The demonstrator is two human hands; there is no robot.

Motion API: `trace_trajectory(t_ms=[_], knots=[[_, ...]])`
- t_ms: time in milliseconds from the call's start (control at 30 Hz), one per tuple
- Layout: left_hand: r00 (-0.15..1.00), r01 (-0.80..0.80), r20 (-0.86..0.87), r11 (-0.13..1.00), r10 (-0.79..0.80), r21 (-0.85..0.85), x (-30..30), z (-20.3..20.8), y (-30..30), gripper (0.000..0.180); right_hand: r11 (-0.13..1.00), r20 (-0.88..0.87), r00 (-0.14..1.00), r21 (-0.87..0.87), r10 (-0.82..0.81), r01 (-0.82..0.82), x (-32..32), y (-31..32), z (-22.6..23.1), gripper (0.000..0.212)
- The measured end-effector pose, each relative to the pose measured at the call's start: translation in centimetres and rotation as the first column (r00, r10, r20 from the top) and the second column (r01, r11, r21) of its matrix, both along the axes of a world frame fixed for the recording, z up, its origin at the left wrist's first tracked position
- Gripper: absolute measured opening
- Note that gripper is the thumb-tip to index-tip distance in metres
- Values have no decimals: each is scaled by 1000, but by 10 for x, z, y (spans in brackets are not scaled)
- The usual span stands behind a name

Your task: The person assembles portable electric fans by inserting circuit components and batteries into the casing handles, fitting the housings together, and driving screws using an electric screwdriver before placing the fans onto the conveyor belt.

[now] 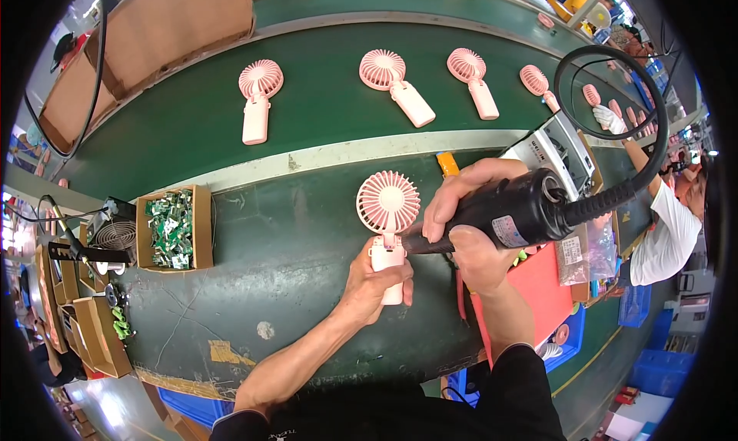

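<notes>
Pointing lengthwise away, head foremost: pink fan

The left fingers partly hide the pink fan's handle

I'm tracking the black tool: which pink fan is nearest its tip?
The pink fan in the left hand, beside the black tool in the right hand; the other fans, including those on the green belt, are farther off.
</notes>
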State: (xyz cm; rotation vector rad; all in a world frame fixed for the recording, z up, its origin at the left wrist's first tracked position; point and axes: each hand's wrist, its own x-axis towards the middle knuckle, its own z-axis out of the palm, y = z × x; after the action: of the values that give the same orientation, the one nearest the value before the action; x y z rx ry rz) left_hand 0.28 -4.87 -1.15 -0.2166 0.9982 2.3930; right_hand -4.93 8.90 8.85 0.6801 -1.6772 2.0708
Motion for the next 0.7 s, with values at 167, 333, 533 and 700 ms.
trace_trajectory(t_ms=[167, 333, 533, 700], knots=[[1000, -15, 4, 1000, 15, 27, 1, -4, -3, 42, 993, 28, 997, 87, 72, -74, 3, -4, 3, 46], [1000, -25, 19, 999, 24, 46, 1, -12, -7, 43, 988, 33, 991, 70, 133, -135, 2, -13, 3, 54], [1000, 25, 7, 1000, -25, 15, -3, -13, -4, 45, 991, 68, 990, 35, 124, -126, 2, -16, 4, 55], [1000, -17, -13, 1000, 16, -25, 3, -17, -4, 45, 983, 346, 938, 177, -26, -39, 10, -8, -2, 52]])
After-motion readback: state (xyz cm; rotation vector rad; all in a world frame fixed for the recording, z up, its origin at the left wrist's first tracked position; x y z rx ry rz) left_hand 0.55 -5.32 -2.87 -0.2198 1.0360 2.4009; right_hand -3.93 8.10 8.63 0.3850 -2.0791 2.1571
